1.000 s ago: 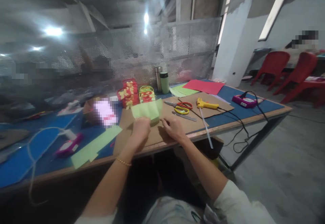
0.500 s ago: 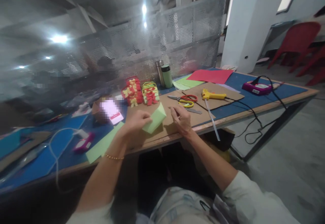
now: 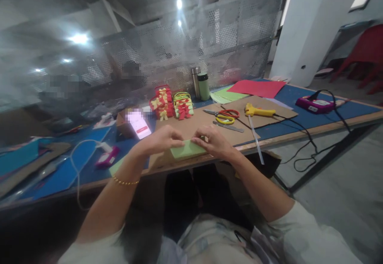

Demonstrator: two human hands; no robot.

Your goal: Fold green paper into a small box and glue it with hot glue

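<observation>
A light green sheet of paper (image 3: 188,150) lies at the front edge of the brown cardboard (image 3: 163,158), between my two hands. My left hand (image 3: 164,139) pinches its upper left part between thumb and fingers. My right hand (image 3: 213,141) grips its upper right side the same way, fingers curled. Beyond my right hand lie scissors (image 3: 226,116) with red and yellow handles and a grey knife blade (image 3: 229,127). Small red baskets with yellow bows (image 3: 162,102) and green ones with red bows (image 3: 183,106) stand behind the paper.
A yellow glue gun (image 3: 259,111) rests to the right, its glue stick reaching past the table edge. Red paper (image 3: 257,88), two bottles (image 3: 203,87) and a purple box (image 3: 315,104) are farther back. At left are a lit phone (image 3: 139,125) and another purple device (image 3: 107,157).
My right hand has moved left and taken hold of the green paper, which was tilted up in my left hand. The paper now lies lower and flatter. The view has shifted slightly.
</observation>
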